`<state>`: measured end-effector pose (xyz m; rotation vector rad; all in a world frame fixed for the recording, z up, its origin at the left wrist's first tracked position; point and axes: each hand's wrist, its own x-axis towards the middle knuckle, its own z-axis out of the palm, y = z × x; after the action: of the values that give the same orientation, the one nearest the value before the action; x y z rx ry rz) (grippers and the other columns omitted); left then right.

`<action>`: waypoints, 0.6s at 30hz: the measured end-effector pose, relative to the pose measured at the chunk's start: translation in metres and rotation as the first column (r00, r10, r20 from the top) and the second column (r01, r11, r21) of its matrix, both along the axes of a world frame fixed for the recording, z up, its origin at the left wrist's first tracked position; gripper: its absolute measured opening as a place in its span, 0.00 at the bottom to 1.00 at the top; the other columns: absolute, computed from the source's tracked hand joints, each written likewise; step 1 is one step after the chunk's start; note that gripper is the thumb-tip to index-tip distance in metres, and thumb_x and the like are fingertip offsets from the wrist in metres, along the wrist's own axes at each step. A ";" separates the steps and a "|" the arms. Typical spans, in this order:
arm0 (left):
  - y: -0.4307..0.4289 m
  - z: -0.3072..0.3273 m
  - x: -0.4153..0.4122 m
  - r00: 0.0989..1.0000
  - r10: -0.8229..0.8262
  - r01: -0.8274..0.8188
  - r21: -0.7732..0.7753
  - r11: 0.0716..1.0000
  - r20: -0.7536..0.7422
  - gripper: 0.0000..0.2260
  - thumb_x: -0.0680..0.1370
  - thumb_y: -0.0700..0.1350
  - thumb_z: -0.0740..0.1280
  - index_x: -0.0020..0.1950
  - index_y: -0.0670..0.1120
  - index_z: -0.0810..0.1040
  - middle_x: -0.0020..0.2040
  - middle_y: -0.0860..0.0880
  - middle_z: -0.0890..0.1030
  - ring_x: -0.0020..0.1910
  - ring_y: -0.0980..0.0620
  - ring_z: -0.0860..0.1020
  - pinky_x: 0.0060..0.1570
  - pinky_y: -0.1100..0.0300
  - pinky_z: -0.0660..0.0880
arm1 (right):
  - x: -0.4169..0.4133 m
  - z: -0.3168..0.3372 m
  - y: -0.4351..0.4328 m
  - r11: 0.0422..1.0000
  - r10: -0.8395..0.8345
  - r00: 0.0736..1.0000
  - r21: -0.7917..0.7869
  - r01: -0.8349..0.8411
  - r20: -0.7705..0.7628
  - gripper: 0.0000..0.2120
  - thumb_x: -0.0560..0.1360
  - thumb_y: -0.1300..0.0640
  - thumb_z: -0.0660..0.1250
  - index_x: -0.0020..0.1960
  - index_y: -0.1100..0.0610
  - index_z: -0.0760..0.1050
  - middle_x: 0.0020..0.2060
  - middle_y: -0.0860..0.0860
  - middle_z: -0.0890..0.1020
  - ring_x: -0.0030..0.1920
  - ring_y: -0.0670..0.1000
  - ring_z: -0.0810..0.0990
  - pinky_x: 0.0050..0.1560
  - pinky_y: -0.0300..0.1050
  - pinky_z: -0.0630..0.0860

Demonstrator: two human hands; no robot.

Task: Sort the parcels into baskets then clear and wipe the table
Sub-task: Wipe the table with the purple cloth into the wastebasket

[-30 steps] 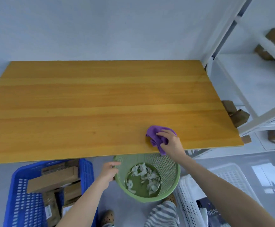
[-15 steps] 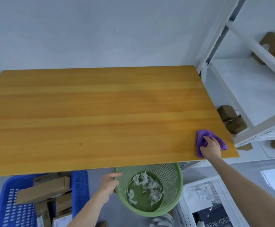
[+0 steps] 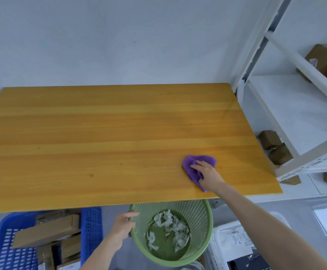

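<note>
Leftward along the near part of the table (image 3: 100,133) is where the purple cloth (image 3: 189,165) has gone: half a second ago it sat close to the right-hand corner, and now it lies well in from that edge, still a short way back from the front edge. The right hand (image 3: 210,177) has travelled with it. The left hand (image 3: 122,227) has kept its place on the green basket (image 3: 194,213) below the table's front edge.

The cloth lies bunched and flat on the wood, directly under the right hand. Its fingers (image 3: 201,164) are spread and nearly straight on top of the fabric, pressing it down rather than wrapping it; purple shows beyond the fingertips on the far and left sides, and a narrow tail pokes out beside the wrist. Whether the thumb tucks any cloth under it I cannot tell. The left hand grips the basket's rim, forefinger laid over the top and the other fingers curled down the outside wall.

The table is smooth, yellow-brown wood in long planks. The cloth looks soft and fuzzy. The green basket is round plastic mesh with white torn scraps (image 3: 168,228) in its bottom. Left of it stands a blue slotted plastic basket (image 3: 91,225) holding brown cardboard parcels (image 3: 45,233). At the right is a white metal rack (image 3: 305,158).
</note>
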<state>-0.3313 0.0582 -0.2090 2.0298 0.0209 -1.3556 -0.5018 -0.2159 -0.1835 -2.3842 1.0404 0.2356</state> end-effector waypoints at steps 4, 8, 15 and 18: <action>0.004 0.003 -0.002 1.000 -0.001 0.001 -0.026 1.000 0.004 0.20 0.76 0.27 0.58 0.62 0.44 0.78 0.68 0.39 0.70 0.33 0.47 0.74 0.38 0.55 0.77 | -0.005 0.004 0.033 0.993 0.112 0.994 -0.026 -0.112 -0.006 0.29 0.73 0.67 0.61 0.71 0.48 0.68 0.74 0.47 0.62 0.74 0.49 0.59 0.64 0.47 0.70; 0.009 0.008 -0.003 1.000 0.009 -0.009 -0.048 0.999 0.001 0.20 0.76 0.26 0.58 0.62 0.43 0.77 0.67 0.36 0.71 0.32 0.47 0.75 0.40 0.53 0.79 | -0.008 0.012 0.066 0.971 0.227 0.973 -0.060 -0.229 -0.040 0.25 0.74 0.62 0.62 0.68 0.45 0.71 0.71 0.44 0.67 0.69 0.50 0.69 0.60 0.47 0.73; 0.018 0.017 0.009 0.999 0.039 -0.037 -0.058 0.998 0.021 0.21 0.76 0.26 0.57 0.63 0.41 0.76 0.67 0.38 0.70 0.41 0.44 0.78 0.39 0.55 0.79 | 0.008 0.039 0.086 0.945 0.243 0.963 0.194 -0.263 0.120 0.25 0.68 0.66 0.65 0.63 0.50 0.77 0.63 0.46 0.77 0.64 0.45 0.72 0.60 0.33 0.66; 0.027 0.030 0.019 0.998 0.020 -0.017 -0.040 0.999 0.063 0.20 0.76 0.26 0.57 0.64 0.40 0.76 0.64 0.33 0.73 0.25 0.52 0.67 0.21 0.65 0.69 | 0.017 0.044 0.082 0.990 -0.079 0.960 0.131 0.045 0.267 0.25 0.67 0.69 0.64 0.62 0.54 0.78 0.63 0.49 0.77 0.65 0.49 0.73 0.58 0.33 0.65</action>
<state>-0.3124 0.0850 -0.1792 2.0341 -0.0154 -1.2696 -0.4852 -0.1344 -0.1392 -2.1928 0.9401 -0.0494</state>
